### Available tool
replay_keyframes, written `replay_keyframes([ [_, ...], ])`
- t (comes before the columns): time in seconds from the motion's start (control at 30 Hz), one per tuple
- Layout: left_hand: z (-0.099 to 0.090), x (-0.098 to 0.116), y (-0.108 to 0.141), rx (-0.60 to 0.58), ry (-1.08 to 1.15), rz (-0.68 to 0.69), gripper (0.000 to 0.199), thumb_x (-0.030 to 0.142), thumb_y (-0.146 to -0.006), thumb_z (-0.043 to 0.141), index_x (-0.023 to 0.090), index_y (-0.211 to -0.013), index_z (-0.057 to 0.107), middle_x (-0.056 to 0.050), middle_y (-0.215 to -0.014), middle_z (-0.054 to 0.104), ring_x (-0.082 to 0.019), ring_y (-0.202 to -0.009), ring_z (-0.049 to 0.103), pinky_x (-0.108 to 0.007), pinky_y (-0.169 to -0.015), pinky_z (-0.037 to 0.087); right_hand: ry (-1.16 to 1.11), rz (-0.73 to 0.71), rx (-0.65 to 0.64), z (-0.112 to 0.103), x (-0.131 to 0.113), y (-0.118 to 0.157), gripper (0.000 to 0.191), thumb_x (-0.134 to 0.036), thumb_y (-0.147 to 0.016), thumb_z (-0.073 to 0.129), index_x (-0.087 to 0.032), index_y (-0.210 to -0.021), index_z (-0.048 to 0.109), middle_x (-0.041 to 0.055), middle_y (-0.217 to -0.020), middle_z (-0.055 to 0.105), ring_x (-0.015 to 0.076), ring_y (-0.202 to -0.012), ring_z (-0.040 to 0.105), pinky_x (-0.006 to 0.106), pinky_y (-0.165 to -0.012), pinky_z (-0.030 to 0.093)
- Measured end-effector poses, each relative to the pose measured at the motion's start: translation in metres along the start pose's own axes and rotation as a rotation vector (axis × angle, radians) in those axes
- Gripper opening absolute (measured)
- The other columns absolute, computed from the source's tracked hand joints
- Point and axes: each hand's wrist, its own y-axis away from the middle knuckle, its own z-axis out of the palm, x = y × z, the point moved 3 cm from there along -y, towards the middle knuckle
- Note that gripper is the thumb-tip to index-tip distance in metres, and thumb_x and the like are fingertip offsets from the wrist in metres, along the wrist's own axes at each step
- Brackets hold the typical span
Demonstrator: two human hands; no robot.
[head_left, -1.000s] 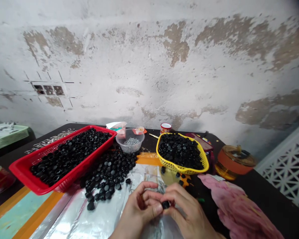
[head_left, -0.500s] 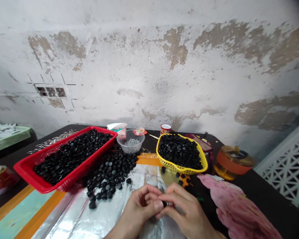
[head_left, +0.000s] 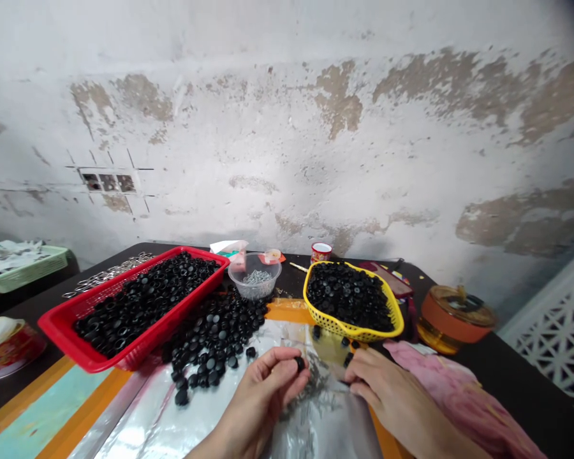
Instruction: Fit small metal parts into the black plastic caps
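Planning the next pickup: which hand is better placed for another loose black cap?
Probably the right hand: it looks empty and lies beside the caps at the yellow basket. The left hand is pinching a black cap.

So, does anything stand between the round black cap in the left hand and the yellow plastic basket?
Nothing blocks it. The round black cap in the left hand has only crinkled silver foil beneath it, and one loose black cap lies by the rim of the yellow plastic basket.
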Motion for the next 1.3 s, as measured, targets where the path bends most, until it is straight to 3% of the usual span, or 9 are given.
replay_keyframes([
  [0.1, 0.001, 0.002, 0.001, 0.025, 0.029, -0.008, 0.011, 0.005, -0.077, 0.07, 0.009, -0.087, 0.069, -0.012, -0.089, 0.074, -0.015, -0.08, 0.071, -0.024, -0.084, 0.055, 0.028, -0.06, 0.119, -0.002, -0.004, 0.001, 0.017, -0.008, -0.083, 0.057, -0.023, -0.076, 0.059, 0.0012, -0.079, 0.064, 0.0216, -0.076, 0.063, 0.033, -0.064, 0.049],
  [0.2, 0.002, 0.002, 0.002, -0.003, 0.052, -0.043, 0.021, 0.008, -0.082, 0.065, 0.008, -0.103, 0.066, -0.017, -0.093, 0.074, -0.016, -0.079, 0.072, -0.024, -0.08, 0.057, -0.022, -0.087, 0.211, -0.009, -0.013, 0.0, 0.016, -0.012, -0.09, 0.049, -0.024, -0.081, 0.055, 0.0021, -0.079, 0.062, 0.0206, -0.074, 0.062, 0.032, -0.065, 0.049],
  [0.27, 0.002, 0.001, 0.002, -0.034, 0.077, -0.062, 0.024, 0.011, -0.085, 0.063, 0.006, -0.109, 0.065, -0.018, -0.091, 0.073, -0.015, -0.074, 0.072, -0.022, -0.075, 0.057, -0.098, -0.074, 0.222, -0.014, -0.02, -0.001, 0.017, -0.014, -0.094, 0.041, -0.023, -0.084, 0.052, 0.0018, -0.079, 0.06, 0.019, -0.072, 0.062, 0.031, -0.066, 0.049],
  [0.4, 0.0, -0.004, 0.0, -0.105, 0.123, -0.09, 0.016, 0.015, -0.085, 0.065, 0.005, -0.098, 0.068, -0.014, -0.082, 0.072, -0.013, -0.067, 0.07, -0.018, -0.066, 0.057, -0.274, -0.074, 0.243, -0.018, -0.033, -0.002, 0.015, -0.017, -0.097, 0.039, -0.023, -0.093, 0.051, 0.0008, -0.082, 0.06, 0.016, -0.073, 0.062, 0.027, -0.065, 0.049],
  [0.6, -0.001, -0.007, -0.002, -0.123, 0.158, -0.117, 0.01, 0.013, -0.084, 0.066, 0.007, -0.092, 0.067, -0.015, -0.085, 0.073, -0.013, -0.067, 0.071, -0.017, -0.064, 0.057, -0.437, -0.111, 0.24, -0.011, -0.045, -0.001, 0.021, -0.015, -0.094, 0.046, -0.025, -0.109, 0.057, 0.0024, -0.097, 0.061, 0.0151, -0.091, 0.063, 0.023, -0.08, 0.053],
  [0.7, -0.002, -0.007, -0.002, -0.148, 0.16, -0.118, 0.016, 0.011, -0.084, 0.066, 0.007, -0.098, 0.067, -0.014, -0.088, 0.073, -0.013, -0.07, 0.071, -0.018, -0.066, 0.056, -0.446, -0.134, 0.222, -0.01, -0.05, 0.0, 0.026, -0.013, -0.093, 0.047, -0.025, -0.113, 0.06, 0.0034, -0.099, 0.061, 0.0148, -0.092, 0.065, 0.022, -0.081, 0.053],
  [0.93, 0.0, -0.012, 0.0, -0.251, 0.053, -0.074, 0.021, 0.02, -0.082, 0.071, 0.008, -0.1, 0.069, -0.01, -0.084, 0.07, -0.011, -0.07, 0.067, -0.017, -0.067, 0.052, -0.441, -0.239, 0.273, -0.012, -0.054, 0.002, 0.033, -0.01, -0.093, 0.045, -0.024, -0.116, 0.064, 0.0038, -0.089, 0.061, 0.0115, -0.071, 0.065, 0.017, -0.061, 0.053],
  [1.3, 0.0, -0.01, -0.001, -0.18, -0.186, 0.009, 0.029, 0.029, -0.071, 0.081, 0.009, -0.09, 0.071, -0.005, -0.072, 0.068, -0.008, -0.062, 0.06, -0.016, -0.058, 0.044, -0.238, -0.304, 0.291, -0.006, -0.051, 0.005, 0.038, -0.007, -0.091, 0.039, -0.02, -0.116, 0.064, 0.0079, -0.088, 0.063, 0.0159, -0.069, 0.068, 0.023, -0.058, 0.055],
])
